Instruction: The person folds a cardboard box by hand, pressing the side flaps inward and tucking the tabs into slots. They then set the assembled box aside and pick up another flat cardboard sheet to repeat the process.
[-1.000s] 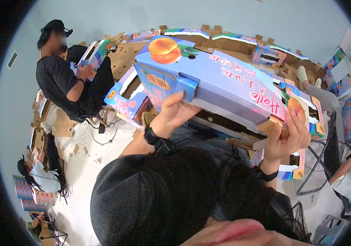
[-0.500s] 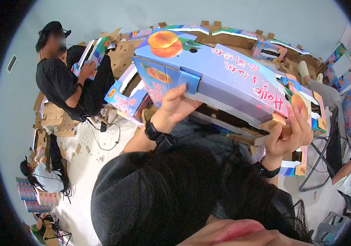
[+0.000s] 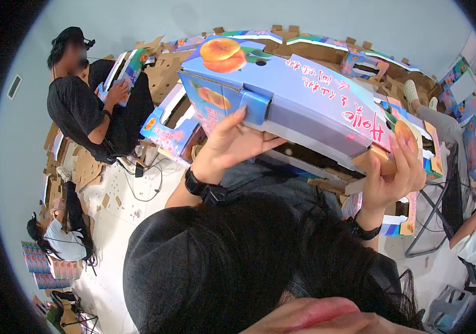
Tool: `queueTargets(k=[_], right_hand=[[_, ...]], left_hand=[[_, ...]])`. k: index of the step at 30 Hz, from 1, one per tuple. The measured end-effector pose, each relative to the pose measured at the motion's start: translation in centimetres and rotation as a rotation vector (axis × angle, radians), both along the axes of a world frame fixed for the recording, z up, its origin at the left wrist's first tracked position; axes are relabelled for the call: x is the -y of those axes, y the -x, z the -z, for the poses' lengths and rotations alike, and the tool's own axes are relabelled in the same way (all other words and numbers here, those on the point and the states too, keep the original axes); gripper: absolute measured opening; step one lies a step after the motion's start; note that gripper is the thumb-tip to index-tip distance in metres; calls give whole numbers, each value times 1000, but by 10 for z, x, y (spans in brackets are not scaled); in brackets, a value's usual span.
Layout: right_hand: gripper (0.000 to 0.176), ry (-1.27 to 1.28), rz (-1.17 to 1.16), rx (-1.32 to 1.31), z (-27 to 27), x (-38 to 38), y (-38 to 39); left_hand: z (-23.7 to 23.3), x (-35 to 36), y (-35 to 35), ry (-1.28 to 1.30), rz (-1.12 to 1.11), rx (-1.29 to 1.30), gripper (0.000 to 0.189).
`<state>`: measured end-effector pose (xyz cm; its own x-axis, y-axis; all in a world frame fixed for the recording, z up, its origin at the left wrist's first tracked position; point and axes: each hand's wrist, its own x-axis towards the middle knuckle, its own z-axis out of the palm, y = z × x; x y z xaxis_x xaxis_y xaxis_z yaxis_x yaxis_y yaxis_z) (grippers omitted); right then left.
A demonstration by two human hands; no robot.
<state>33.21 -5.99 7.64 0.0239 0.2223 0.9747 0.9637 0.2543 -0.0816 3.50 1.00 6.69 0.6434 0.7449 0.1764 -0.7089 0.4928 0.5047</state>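
1. head view: your left hand [image 3: 232, 143] cups the box [image 3: 310, 106] from below, thumb on its blue flap [image 3: 255, 107].
2. your right hand [image 3: 395, 179] curls tight around the brown end flap [image 3: 374, 161].
3. box sits raised and tilted between both hands.

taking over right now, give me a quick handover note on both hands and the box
Left hand: grips the left end of the blue peach carton, fingertips on its side flap.
Right hand: clamped on the carton's right end, at the brown flap.
Carton: held up off any surface, tilted, between both hands.
Done: the body is folded into a box shape.
Left: the brown flap sticks out, not tucked in.
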Motion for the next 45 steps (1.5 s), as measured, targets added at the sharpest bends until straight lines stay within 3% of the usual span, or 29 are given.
queueTargets(k=[8, 14, 18, 22, 26, 38, 41, 45], right_hand=[[50, 26, -3, 7, 1, 3, 1], [48, 35, -5, 6, 0, 6, 5], [48, 32, -4, 17, -2, 7, 7], [49, 9, 1, 26, 0, 5, 7], [50, 17, 23, 25, 1, 7, 5], [49, 18, 19, 16, 4, 8, 1], [49, 21, 29, 27, 5, 8, 1], [49, 24, 21, 26, 2, 6, 2]], left_hand=[[32, 7, -21, -3, 213, -15, 53], [18, 19, -59, -323, 198, -399, 62], [18, 16, -70, -414, 81, -763, 51], [18, 14, -85, -317, 6, -530, 46], [21, 8, -96, -347, 21, -501, 44], [41, 7, -104, -75, 222, -200, 53], [31, 10, -104, -100, 259, -80, 40], [32, 5, -101, -47, 276, -97, 40]])
